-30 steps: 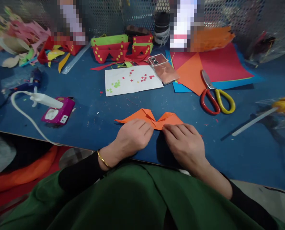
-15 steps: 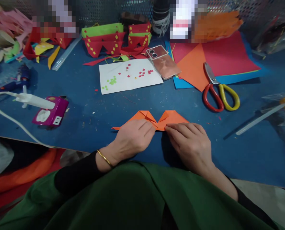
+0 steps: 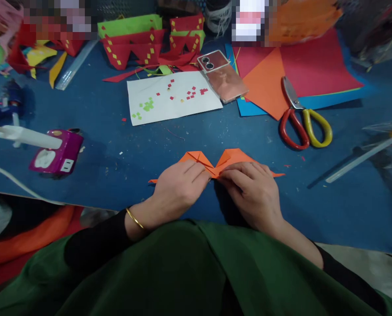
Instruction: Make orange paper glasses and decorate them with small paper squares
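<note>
Head view: left hand [image 3: 181,188], right hand [image 3: 253,191] grips pinching orange paper [image 3: 234,157] near table edge [image 3: 357,247]; scissors [image 3: 295,102] well apart.

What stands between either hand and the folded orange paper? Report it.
Nothing visible: the left hand and right hand are both on the folded orange paper. The scissors lie farther back, off to the right.

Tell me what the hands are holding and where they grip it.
A folded orange paper, pinched along its near edge: the left hand just left of the middle notch, the right hand just right.
</note>
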Demonstrator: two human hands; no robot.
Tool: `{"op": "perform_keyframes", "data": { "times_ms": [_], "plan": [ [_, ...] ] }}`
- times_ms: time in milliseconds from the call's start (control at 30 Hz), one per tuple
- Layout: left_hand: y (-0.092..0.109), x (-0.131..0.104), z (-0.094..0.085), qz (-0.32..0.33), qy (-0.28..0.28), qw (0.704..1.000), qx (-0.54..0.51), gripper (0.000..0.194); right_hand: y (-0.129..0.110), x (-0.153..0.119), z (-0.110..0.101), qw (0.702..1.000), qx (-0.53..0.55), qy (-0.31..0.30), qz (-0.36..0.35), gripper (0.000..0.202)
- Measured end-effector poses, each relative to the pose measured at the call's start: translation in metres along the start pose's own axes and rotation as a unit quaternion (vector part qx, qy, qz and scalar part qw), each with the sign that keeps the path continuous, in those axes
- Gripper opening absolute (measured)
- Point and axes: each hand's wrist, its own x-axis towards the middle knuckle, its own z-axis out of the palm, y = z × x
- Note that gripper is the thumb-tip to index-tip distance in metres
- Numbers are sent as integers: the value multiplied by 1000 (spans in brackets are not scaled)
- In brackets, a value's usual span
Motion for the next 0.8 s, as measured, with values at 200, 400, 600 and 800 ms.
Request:
{"op": "perform_keyframes", "data": {
  "times_ms": [200, 400, 600, 800],
  "plan": [
    [1, 4, -2, -49, -8, 998, -42, 28, -2, 3, -1, 999, 17, -18, 43, 15],
    [0, 5, 0, -96, -2, 995, -40, 28, -10, 8, -2, 997, 12, -31, 70, 14],
    [1, 6, -1, -109, -1, 994, -20, 27, -13, 10, -3, 995, -20, -41, 91, 10],
    [1, 8, -1, -107, -5, 994, 18, 28, -12, 10, -1, 993, -43, -52, 101, 10]
  ]
}}
